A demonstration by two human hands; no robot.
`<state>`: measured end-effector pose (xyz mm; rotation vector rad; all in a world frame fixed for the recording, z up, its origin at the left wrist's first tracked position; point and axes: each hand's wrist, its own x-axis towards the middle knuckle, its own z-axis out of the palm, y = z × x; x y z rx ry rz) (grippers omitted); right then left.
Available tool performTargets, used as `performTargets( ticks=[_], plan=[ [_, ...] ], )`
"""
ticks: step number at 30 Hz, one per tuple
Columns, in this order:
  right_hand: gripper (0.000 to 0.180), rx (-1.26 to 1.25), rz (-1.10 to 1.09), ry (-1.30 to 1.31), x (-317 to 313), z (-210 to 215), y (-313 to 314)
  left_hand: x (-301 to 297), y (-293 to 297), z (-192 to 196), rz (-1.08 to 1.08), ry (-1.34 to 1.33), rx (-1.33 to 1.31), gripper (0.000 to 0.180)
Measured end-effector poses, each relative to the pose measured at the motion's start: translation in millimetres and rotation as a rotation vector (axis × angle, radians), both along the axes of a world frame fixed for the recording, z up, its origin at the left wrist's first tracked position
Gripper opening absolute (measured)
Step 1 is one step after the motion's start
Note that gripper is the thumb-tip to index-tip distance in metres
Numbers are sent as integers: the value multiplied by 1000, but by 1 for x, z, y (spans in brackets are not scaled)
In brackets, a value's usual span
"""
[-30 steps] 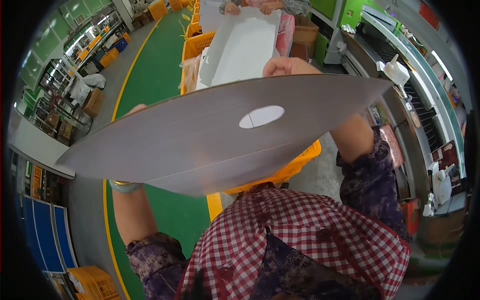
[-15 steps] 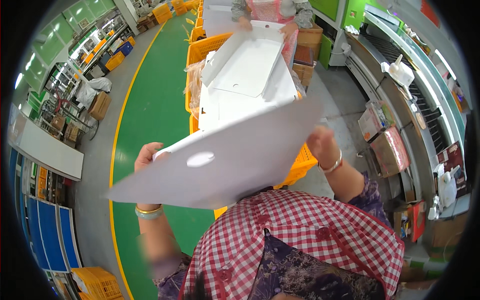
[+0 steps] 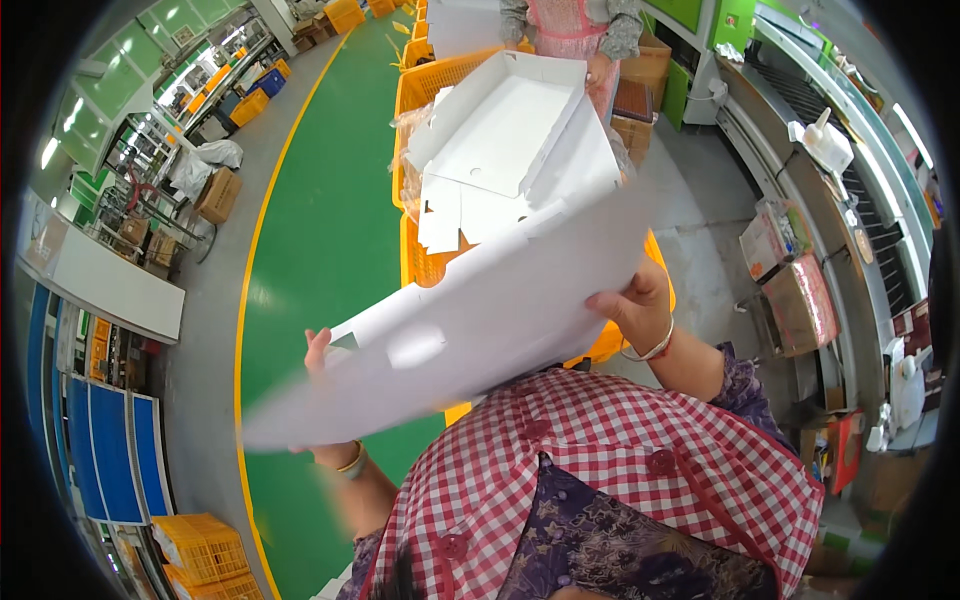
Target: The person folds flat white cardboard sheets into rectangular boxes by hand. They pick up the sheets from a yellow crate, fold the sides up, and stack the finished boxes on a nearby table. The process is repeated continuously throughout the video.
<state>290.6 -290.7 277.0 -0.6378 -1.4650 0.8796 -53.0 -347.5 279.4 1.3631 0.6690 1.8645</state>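
A large white cardboard sheet (image 3: 500,320) with an oval hole and a notched far edge is held up tilted in front of my apron. My left hand (image 3: 317,352) grips its left part; fingertips show over the far edge while the sheet hides the palm. My right hand (image 3: 645,305) pinches the right end, thumb on the near face and the other fingers behind. Beyond it, a shallow white cardboard box (image 3: 490,130) with raised sides lies on more flat white cardboard (image 3: 575,165), over yellow crates.
A person (image 3: 570,30) in a pink apron stands at the far side, one hand at the box. Yellow plastic crates (image 3: 425,255) stand under the cardboard. A machine bench (image 3: 800,150) runs along the right, with cartons (image 3: 800,300) beside it. Green floor (image 3: 320,200) lies left.
The sheet's left end has dropped toward me and my left hand has moved lower. My right thumb now presses on the sheet. The other person's left-side hand has drawn back from the box.
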Motion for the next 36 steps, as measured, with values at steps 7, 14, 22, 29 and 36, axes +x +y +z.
performTargets(
  ticks=[7,14,22,29,36],
  plan=[
    [41,-230,-61,75,-5,5,-3,-28,-31,-47,132,182,-210,48],
    [61,-158,-118,84,-10,17,22,48,2,10,339,89,-267,69],
    [55,-264,1,-34,-2,18,11,17,14,36,83,170,-498,68],
    [57,-304,79,-135,12,15,14,13,43,50,-45,136,-664,64],
    [76,-662,278,18,46,1,55,14,66,46,-194,80,-802,38]
  ],
)
